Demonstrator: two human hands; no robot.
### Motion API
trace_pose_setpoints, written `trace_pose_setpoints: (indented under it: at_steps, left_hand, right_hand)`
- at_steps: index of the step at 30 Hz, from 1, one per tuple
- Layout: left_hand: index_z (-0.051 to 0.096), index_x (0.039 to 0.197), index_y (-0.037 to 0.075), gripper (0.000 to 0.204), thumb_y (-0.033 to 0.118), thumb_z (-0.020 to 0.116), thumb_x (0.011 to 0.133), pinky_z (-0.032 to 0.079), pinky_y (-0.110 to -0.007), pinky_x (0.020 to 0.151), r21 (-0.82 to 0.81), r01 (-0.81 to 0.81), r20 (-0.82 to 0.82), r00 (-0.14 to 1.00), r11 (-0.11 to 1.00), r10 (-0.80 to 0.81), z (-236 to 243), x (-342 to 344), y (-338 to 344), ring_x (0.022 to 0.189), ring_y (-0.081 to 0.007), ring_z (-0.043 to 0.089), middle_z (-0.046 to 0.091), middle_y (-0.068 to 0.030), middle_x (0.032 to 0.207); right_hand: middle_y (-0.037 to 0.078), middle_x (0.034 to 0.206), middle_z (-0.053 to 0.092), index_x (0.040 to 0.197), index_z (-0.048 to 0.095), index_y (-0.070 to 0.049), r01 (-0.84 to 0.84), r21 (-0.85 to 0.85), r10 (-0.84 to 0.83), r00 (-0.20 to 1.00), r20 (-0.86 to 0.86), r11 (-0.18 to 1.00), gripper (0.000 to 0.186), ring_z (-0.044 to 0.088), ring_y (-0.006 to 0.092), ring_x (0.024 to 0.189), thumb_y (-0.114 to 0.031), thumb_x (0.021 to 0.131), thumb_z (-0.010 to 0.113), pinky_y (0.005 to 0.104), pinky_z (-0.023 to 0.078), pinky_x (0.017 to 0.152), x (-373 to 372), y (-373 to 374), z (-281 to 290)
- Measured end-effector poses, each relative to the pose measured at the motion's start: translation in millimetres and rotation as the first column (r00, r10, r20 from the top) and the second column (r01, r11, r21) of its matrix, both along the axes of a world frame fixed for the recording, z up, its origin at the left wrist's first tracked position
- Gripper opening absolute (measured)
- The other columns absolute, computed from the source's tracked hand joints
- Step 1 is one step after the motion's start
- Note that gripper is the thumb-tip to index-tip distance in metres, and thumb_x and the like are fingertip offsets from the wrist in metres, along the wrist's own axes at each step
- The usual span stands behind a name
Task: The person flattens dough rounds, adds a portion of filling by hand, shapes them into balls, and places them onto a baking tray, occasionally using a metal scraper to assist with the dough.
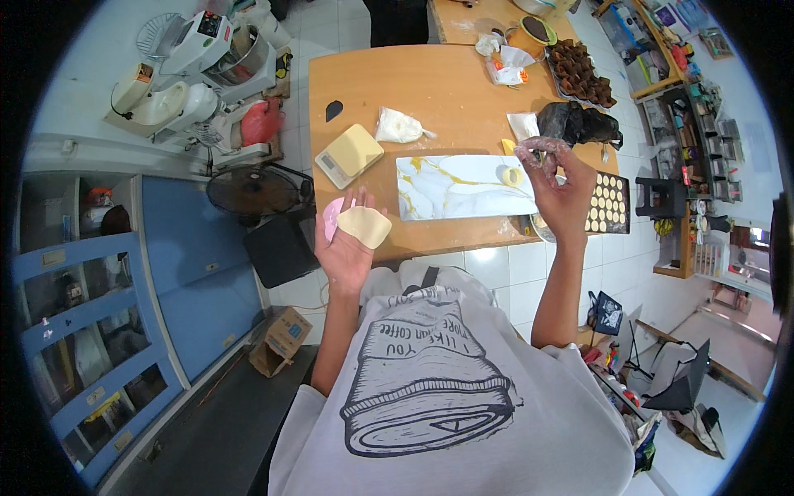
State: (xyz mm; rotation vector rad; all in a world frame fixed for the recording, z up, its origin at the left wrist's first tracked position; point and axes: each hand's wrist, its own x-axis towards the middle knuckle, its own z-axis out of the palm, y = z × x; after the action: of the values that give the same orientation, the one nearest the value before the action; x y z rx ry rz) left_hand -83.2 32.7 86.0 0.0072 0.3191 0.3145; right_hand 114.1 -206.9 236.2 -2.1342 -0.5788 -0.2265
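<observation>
My left hand [341, 263] is held palm up at the table's near left corner, with a flat, pale yellow piece of dough [364, 227] lying across the palm and fingers. A pink flat object [332, 217] shows beside its fingers. Over the right end of a white-and-gold marbled board [451, 188] hovers my right hand [556, 172], flour on its bent fingertips, which are pressed together. What they pinch, if anything, I cannot make out; a bit of yellow [508, 147] shows beside them. A small pale round of dough [512, 176] lies on the board near that hand.
On the wooden table [397, 83] are a kitchen scale with a yellow block [351, 155], a bag of white powder [400, 126] and a black plastic bag [579, 124]. A tray of brown cups [581, 73] stands far right; a black tray of dough rounds [608, 204] is nearer.
</observation>
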Motion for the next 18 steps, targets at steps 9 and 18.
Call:
trace_pose_setpoints:
  at_steps: [9,18]
  left_hand:
    - [0.033,0.153,-0.001,0.072,0.048,0.048,0.102,0.024,-0.056,0.123,-0.070,-0.057,0.009,0.998,0.996,0.058,1,-21,-6,0.145,-0.0332,0.037,0.039,-0.0177,0.157]
    - [0.032,0.153,-0.003,0.073,0.046,0.049,0.102,0.025,-0.056,0.123,-0.098,-0.065,0.014,0.998,0.993,0.067,0,-21,-3,0.144,-0.0341,0.039,0.041,-0.0186,0.156]
  right_hand:
    - [-0.002,0.056,0.038,0.100,0.077,-0.005,0.054,-0.024,-0.049,0.984,0.174,0.998,0.015,0.033,0.0062,0.053,-0.010,0.086,0.079,0.0258,0.028,0.051,-5,-37,21]
    - [-0.003,0.059,0.040,0.104,0.078,-0.006,0.108,-0.013,-0.105,0.987,0.125,0.994,0.020,0.036,0.0045,0.056,-0.008,0.085,0.078,0.0241,0.029,0.051,-5,-55,32]
